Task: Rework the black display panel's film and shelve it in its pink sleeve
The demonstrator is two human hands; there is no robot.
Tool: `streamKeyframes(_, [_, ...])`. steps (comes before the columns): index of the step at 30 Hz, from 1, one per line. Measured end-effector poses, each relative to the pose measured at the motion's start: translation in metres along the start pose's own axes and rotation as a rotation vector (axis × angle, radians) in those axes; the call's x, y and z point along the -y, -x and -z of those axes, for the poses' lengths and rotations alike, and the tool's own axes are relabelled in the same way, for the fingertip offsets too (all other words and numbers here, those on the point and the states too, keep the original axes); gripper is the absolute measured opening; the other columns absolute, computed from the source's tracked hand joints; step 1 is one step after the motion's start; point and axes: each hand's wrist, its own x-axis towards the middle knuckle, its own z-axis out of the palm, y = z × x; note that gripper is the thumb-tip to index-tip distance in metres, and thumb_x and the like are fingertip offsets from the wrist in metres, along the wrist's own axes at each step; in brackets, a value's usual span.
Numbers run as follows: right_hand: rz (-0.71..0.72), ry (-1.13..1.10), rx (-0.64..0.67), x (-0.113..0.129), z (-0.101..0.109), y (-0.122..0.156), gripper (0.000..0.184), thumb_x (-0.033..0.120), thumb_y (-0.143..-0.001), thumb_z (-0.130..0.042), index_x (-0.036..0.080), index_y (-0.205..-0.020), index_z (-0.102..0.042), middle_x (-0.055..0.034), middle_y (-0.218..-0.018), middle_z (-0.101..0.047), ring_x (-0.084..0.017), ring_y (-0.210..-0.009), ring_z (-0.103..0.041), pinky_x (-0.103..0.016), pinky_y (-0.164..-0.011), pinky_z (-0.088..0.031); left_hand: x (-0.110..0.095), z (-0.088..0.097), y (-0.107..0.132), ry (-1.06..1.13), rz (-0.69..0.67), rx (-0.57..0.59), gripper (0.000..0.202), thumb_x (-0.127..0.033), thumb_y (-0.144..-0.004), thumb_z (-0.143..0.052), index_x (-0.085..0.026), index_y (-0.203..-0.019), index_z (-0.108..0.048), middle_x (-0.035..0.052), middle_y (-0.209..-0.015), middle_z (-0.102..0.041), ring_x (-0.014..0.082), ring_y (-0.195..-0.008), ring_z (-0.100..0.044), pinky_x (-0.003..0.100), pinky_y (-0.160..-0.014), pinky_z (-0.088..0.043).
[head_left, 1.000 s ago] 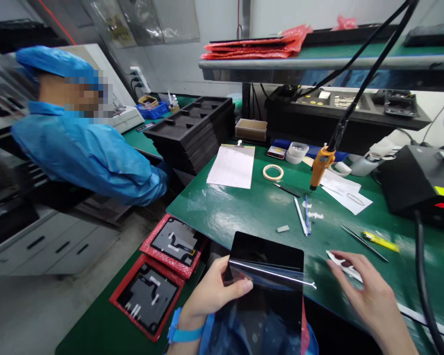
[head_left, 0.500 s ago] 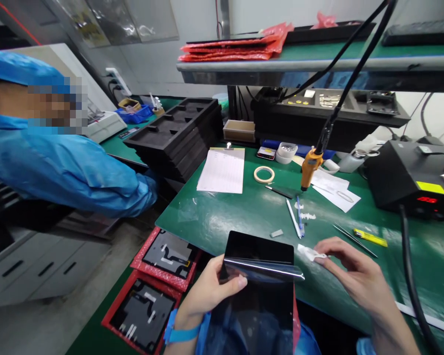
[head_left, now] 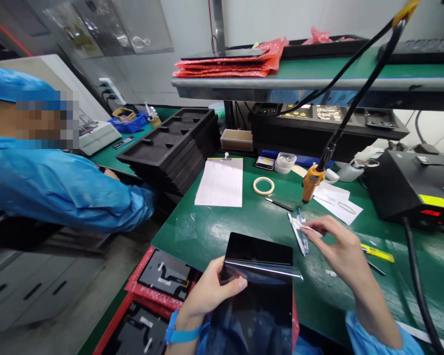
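Your left hand (head_left: 210,291) grips the left edge of a dark tablet (head_left: 257,291) propped at the green bench's (head_left: 222,231) near edge, thumb pressing its half-peeled clear film (head_left: 262,268). Your right hand (head_left: 336,244) pinches a small white scrap (head_left: 299,224) above the bench, beside two pens (head_left: 299,228)

Electronics assembly workshop, probably tablet repair — green bench mat (head_left: 237,227), hanging electric screwdriver (head_left: 312,180), stacked black foam trays (head_left: 170,143), co-worker in blue gown (head_left: 59,187).

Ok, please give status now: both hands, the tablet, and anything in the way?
Left hand grips tablet, film half peeled. Right hand pinches white scrap above pens. Nothing blocking.
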Motion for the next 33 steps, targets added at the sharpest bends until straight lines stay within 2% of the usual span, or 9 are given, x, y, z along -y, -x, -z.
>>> streamKeyframes(5, [-0.22, 0.161, -0.024, -0.02, 0.03, 0.051, 0.066, 0.088, -0.099, -0.064, 0.026, -0.082, -0.079, -0.0052, -0.073, -0.074, -0.02, -0.056, -0.066, -0.033, -0.052, -0.053, -0.005, 0.016, -0.011, 0.022, 0.013, 0.003, 0.058, -0.068, -0.069, -0.1, -0.017, -0.088, -0.081, 0.0069, -0.085, -0.081, 0.0216, -0.081, -0.072, 0.032, -0.079, -0.061])
streamKeyframes(9, [-0.315, 0.127, -0.05, 0.003, 0.031, 0.069, 0.068, 0.091, -0.094, -0.068, 0.026, -0.077, -0.081, -0.0061, -0.073, -0.077, -0.022, -0.054, -0.068, -0.033, -0.051, -0.056, -0.009, 0.024, -0.019, 0.037, 0.034, 0.034, 0.059, -0.068, -0.066, -0.102, -0.017, -0.088, -0.081, 0.0068, -0.086, -0.082, 0.0214, -0.081, -0.071, 0.032, -0.077, -0.06])
streamKeyframes(13, [-0.206, -0.036, -0.069, 0.04, 0.016, 0.046, 0.048, 0.069, -0.102, -0.076, 0.027, -0.08, -0.082, -0.005, -0.076, -0.077, -0.021, -0.062, -0.073, -0.029, -0.057, -0.059, -0.014, 0.031, -0.027, 0.025, 0.036, 0.087, 0.058, -0.067, -0.066, -0.102, -0.017, -0.087, -0.081, 0.0062, -0.084, -0.081, 0.0204, -0.079, -0.069, 0.031, -0.076, -0.059])
streamKeyframes(15, [-0.111, -0.123, -0.028, 0.051, 0.008, 0.026, 0.034, 0.056, -0.106, -0.078, 0.028, -0.087, -0.083, -0.0039, -0.08, -0.078, -0.019, -0.067, -0.074, -0.027, -0.061, -0.059, -0.018, 0.035, -0.032, 0.019, 0.021, 0.103, 0.057, -0.065, -0.066, -0.102, -0.017, -0.085, -0.08, 0.0058, -0.083, -0.079, 0.0196, -0.078, -0.068, 0.03, -0.074, -0.058])
streamKeyframes(17, [-0.043, -0.182, 0.069, 0.055, 0.002, 0.006, 0.028, 0.049, -0.109, -0.076, 0.029, -0.092, -0.084, -0.0037, -0.085, -0.078, -0.018, -0.072, -0.075, -0.025, -0.064, -0.059, -0.022, 0.039, -0.037, 0.007, 0.004, 0.128, 0.053, -0.062, -0.068, -0.101, -0.017, -0.084, -0.079, 0.0055, -0.082, -0.079, 0.0188, -0.077, -0.067, 0.029, -0.074, -0.057])
streamKeyframes(20, [0.012, -0.219, 0.252, 0.05, -0.004, -0.018, 0.031, 0.05, -0.113, -0.07, 0.028, -0.096, -0.086, -0.0043, -0.088, -0.076, -0.017, -0.073, -0.073, -0.025, -0.062, -0.056, -0.03, 0.045, -0.042, -0.017, -0.008, 0.176, 0.049, -0.058, -0.07, -0.1, -0.017, -0.085, -0.078, 0.005, -0.082, -0.077, 0.0183, -0.076, -0.066, 0.03, -0.076, -0.057])
streamKeyframes(23, [0.061, -0.171, 0.35, 0.044, -0.009, -0.034, 0.038, 0.055, -0.114, -0.066, 0.028, -0.096, -0.085, -0.0049, -0.089, -0.075, -0.018, -0.077, -0.072, -0.029, -0.066, -0.054, -0.038, 0.051, -0.045, -0.024, -0.019, 0.18, 0.048, -0.056, -0.069, -0.099, -0.017, -0.086, -0.077, 0.0049, -0.082, -0.076, 0.019, -0.076, -0.066, 0.031, -0.076, -0.057])
streamKeyframes(29, [0.258, -0.087, 0.355, 0.036, -0.026, -0.05, 0.037, 0.052, -0.118, -0.059, 0.026, -0.102, -0.08, -0.0031, -0.092, -0.076, -0.018, -0.083, -0.069, -0.037, -0.078, -0.046, -0.046, 0.045, -0.045, -0.07, -0.016, 0.181, 0.045, -0.053, -0.069, -0.1, -0.017, -0.085, -0.078, 0.0046, -0.081, -0.076, 0.0192, -0.076, -0.064, 0.03, -0.074, -0.055])
streamKeyframes(33, [0.181, -0.102, 0.296, 0.025, -0.031, -0.057, 0.041, 0.056, -0.118, -0.058, 0.025, -0.102, -0.079, -0.0048, -0.094, -0.077, -0.02, -0.085, -0.069, -0.038, -0.079, -0.046, -0.045, 0.031, -0.049, -0.056, -0.002, 0.161, 0.044, -0.05, -0.065, -0.102, -0.017, -0.082, -0.079, 0.0032, -0.078, -0.076, 0.0176, -0.074, -0.063, 0.029, -0.072, -0.054])
